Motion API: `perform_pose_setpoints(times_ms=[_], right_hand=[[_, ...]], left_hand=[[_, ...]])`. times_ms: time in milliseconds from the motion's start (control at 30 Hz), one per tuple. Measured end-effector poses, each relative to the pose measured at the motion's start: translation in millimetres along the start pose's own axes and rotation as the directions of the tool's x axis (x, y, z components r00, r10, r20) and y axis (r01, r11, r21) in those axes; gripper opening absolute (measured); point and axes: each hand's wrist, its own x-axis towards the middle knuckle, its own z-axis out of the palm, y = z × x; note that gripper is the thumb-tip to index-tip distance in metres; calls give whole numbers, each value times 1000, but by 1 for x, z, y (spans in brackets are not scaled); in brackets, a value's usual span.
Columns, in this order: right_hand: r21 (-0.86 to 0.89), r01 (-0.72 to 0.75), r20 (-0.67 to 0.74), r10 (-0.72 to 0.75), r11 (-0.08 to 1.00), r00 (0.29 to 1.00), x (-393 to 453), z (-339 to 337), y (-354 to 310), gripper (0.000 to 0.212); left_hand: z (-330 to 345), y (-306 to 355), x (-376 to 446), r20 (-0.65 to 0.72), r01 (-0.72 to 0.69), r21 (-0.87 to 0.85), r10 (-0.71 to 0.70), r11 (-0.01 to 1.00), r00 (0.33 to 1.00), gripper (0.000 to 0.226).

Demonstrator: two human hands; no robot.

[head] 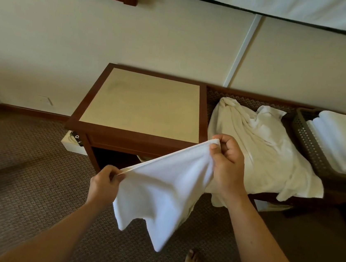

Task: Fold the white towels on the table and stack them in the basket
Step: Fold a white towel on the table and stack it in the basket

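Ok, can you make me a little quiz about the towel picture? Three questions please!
1. True or false: the white towel lies flat on the table.
2. What holds the folded towels? A) a drawer B) the basket C) the floor
3. Fill in: the left hand and the right hand each pinch the towel's top ____.

Key:
1. False. It hangs in the air between both hands, in front of the table.
2. B, at the right, beside the pile of unfolded towels.
3. Edge.
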Motion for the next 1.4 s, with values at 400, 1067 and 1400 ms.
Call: perform_pose_setpoints(times_ms=[400, 1067, 1400], right_hand=[[-176, 157, -5, -161, 972, 987, 9, -8, 19, 26], [-139, -246, -269, 202, 959, 942, 23, 26, 112, 10], [-204, -294, -573, 130, 934, 809, 134, 46, 138, 17]], left_hand=[[-23, -1, 42, 92, -121, 342, 95, 932, 991, 21], [-62, 31, 116, -148, -426, 437, 531, 792, 835, 19], [-35, 73, 219, -11, -561, 482, 645, 673, 764, 52]])
